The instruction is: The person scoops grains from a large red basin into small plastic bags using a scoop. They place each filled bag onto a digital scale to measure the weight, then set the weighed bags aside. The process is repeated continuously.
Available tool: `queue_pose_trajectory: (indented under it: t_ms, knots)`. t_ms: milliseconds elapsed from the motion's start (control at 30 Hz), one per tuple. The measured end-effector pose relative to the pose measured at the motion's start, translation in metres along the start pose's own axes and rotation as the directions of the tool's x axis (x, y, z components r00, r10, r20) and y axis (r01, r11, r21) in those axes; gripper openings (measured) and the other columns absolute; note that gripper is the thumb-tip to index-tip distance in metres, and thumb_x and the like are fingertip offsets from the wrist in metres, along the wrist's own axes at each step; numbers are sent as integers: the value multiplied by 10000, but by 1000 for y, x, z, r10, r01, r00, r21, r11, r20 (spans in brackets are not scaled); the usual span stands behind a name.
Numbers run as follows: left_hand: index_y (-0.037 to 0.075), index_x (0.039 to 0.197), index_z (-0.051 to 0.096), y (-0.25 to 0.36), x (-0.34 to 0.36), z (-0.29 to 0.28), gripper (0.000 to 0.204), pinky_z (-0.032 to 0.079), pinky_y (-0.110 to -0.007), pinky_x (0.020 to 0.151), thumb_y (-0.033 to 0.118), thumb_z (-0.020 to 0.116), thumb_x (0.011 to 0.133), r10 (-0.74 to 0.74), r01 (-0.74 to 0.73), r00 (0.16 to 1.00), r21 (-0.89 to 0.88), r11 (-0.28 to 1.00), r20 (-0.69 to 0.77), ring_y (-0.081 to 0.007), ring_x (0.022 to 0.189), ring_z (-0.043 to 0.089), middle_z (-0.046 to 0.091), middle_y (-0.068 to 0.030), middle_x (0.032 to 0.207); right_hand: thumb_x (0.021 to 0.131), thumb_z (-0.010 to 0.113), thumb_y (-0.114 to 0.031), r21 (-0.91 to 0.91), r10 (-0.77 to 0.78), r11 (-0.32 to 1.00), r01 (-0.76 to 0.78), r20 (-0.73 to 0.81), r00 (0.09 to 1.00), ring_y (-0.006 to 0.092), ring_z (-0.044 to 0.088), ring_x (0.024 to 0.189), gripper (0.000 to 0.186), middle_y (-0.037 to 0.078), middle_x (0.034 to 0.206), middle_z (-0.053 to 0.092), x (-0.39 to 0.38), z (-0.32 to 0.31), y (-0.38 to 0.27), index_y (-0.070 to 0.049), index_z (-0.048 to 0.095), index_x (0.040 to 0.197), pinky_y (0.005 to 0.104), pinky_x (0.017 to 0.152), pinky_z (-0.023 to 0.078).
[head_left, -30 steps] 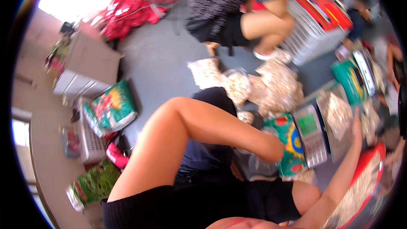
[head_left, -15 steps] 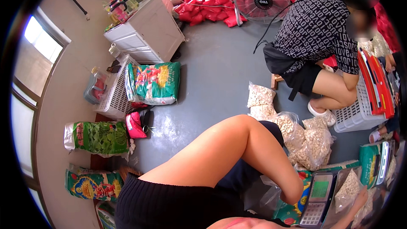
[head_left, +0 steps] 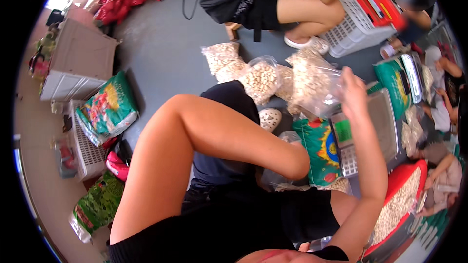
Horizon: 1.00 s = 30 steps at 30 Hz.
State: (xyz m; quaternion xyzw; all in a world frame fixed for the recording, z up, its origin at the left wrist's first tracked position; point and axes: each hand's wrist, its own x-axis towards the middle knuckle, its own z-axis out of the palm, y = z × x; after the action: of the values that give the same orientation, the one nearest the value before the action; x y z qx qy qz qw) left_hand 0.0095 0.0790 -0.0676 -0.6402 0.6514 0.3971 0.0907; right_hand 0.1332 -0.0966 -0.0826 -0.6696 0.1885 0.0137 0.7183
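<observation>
My right hand (head_left: 353, 90) grips the loose top of a clear plastic bag (head_left: 309, 83) filled with pale, seed-like pieces. That bag rests at the right end of a pile of similar filled bags (head_left: 262, 79) on the floor. Below my right forearm is a digital scale (head_left: 385, 112) with a green display and a metal pan. My left arm (head_left: 234, 129) bends across the middle, and its hand is hidden beyond the bent wrist. Near that wrist lie loose clear plastic (head_left: 274, 179) and a green sack (head_left: 317, 148) with a yellow sun design.
A red tray (head_left: 423, 168) of pale pieces stands at the lower right. Ahead, a person (head_left: 273, 9) sits by a white crate (head_left: 358, 36); others work along the right edge. A white cabinet (head_left: 85, 53) and a filled green sack (head_left: 114, 107) stand left.
My view has swung right. My right hand has carried a filled bag from above the scale over to the pile. The left arm stays bent.
</observation>
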Motion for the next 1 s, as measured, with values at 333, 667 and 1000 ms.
queue_pose_trajectory:
  t_ms: [333, 667, 1000]
  knots:
    - [96, 981, 722, -7, -60, -24, 228, 554, -415, 698, 164, 663, 772, 79, -84, 996, -123, 989, -41, -324, 978, 651, 648, -142, 1081, 942, 519, -297, -275, 100, 955, -110, -49, 994, 175, 612, 518, 351, 96, 787, 690, 70, 87, 157, 15, 677, 909, 311, 539, 503]
    - [19, 861, 698, -40, -59, -38, 157, 538, -418, 627, 109, 610, 768, 157, -171, 971, -64, 983, -181, -334, 849, 655, 599, -175, 1042, 897, 623, -273, -505, -80, 835, 218, 281, 956, 115, 574, 619, 246, 56, 720, 620, 17, 47, 33, -46, 618, 991, 281, 574, 457]
    - [-41, 1159, 525, -54, -40, -80, 442, 478, -396, 826, -79, 446, 725, -96, -243, 752, -410, 879, -652, -375, 929, 583, 534, -224, 1102, 878, 615, -213, -625, -503, 516, 586, 332, 798, 231, 607, 630, 175, 77, 721, 619, -171, -43, -52, -41, 589, 888, 330, 579, 472]
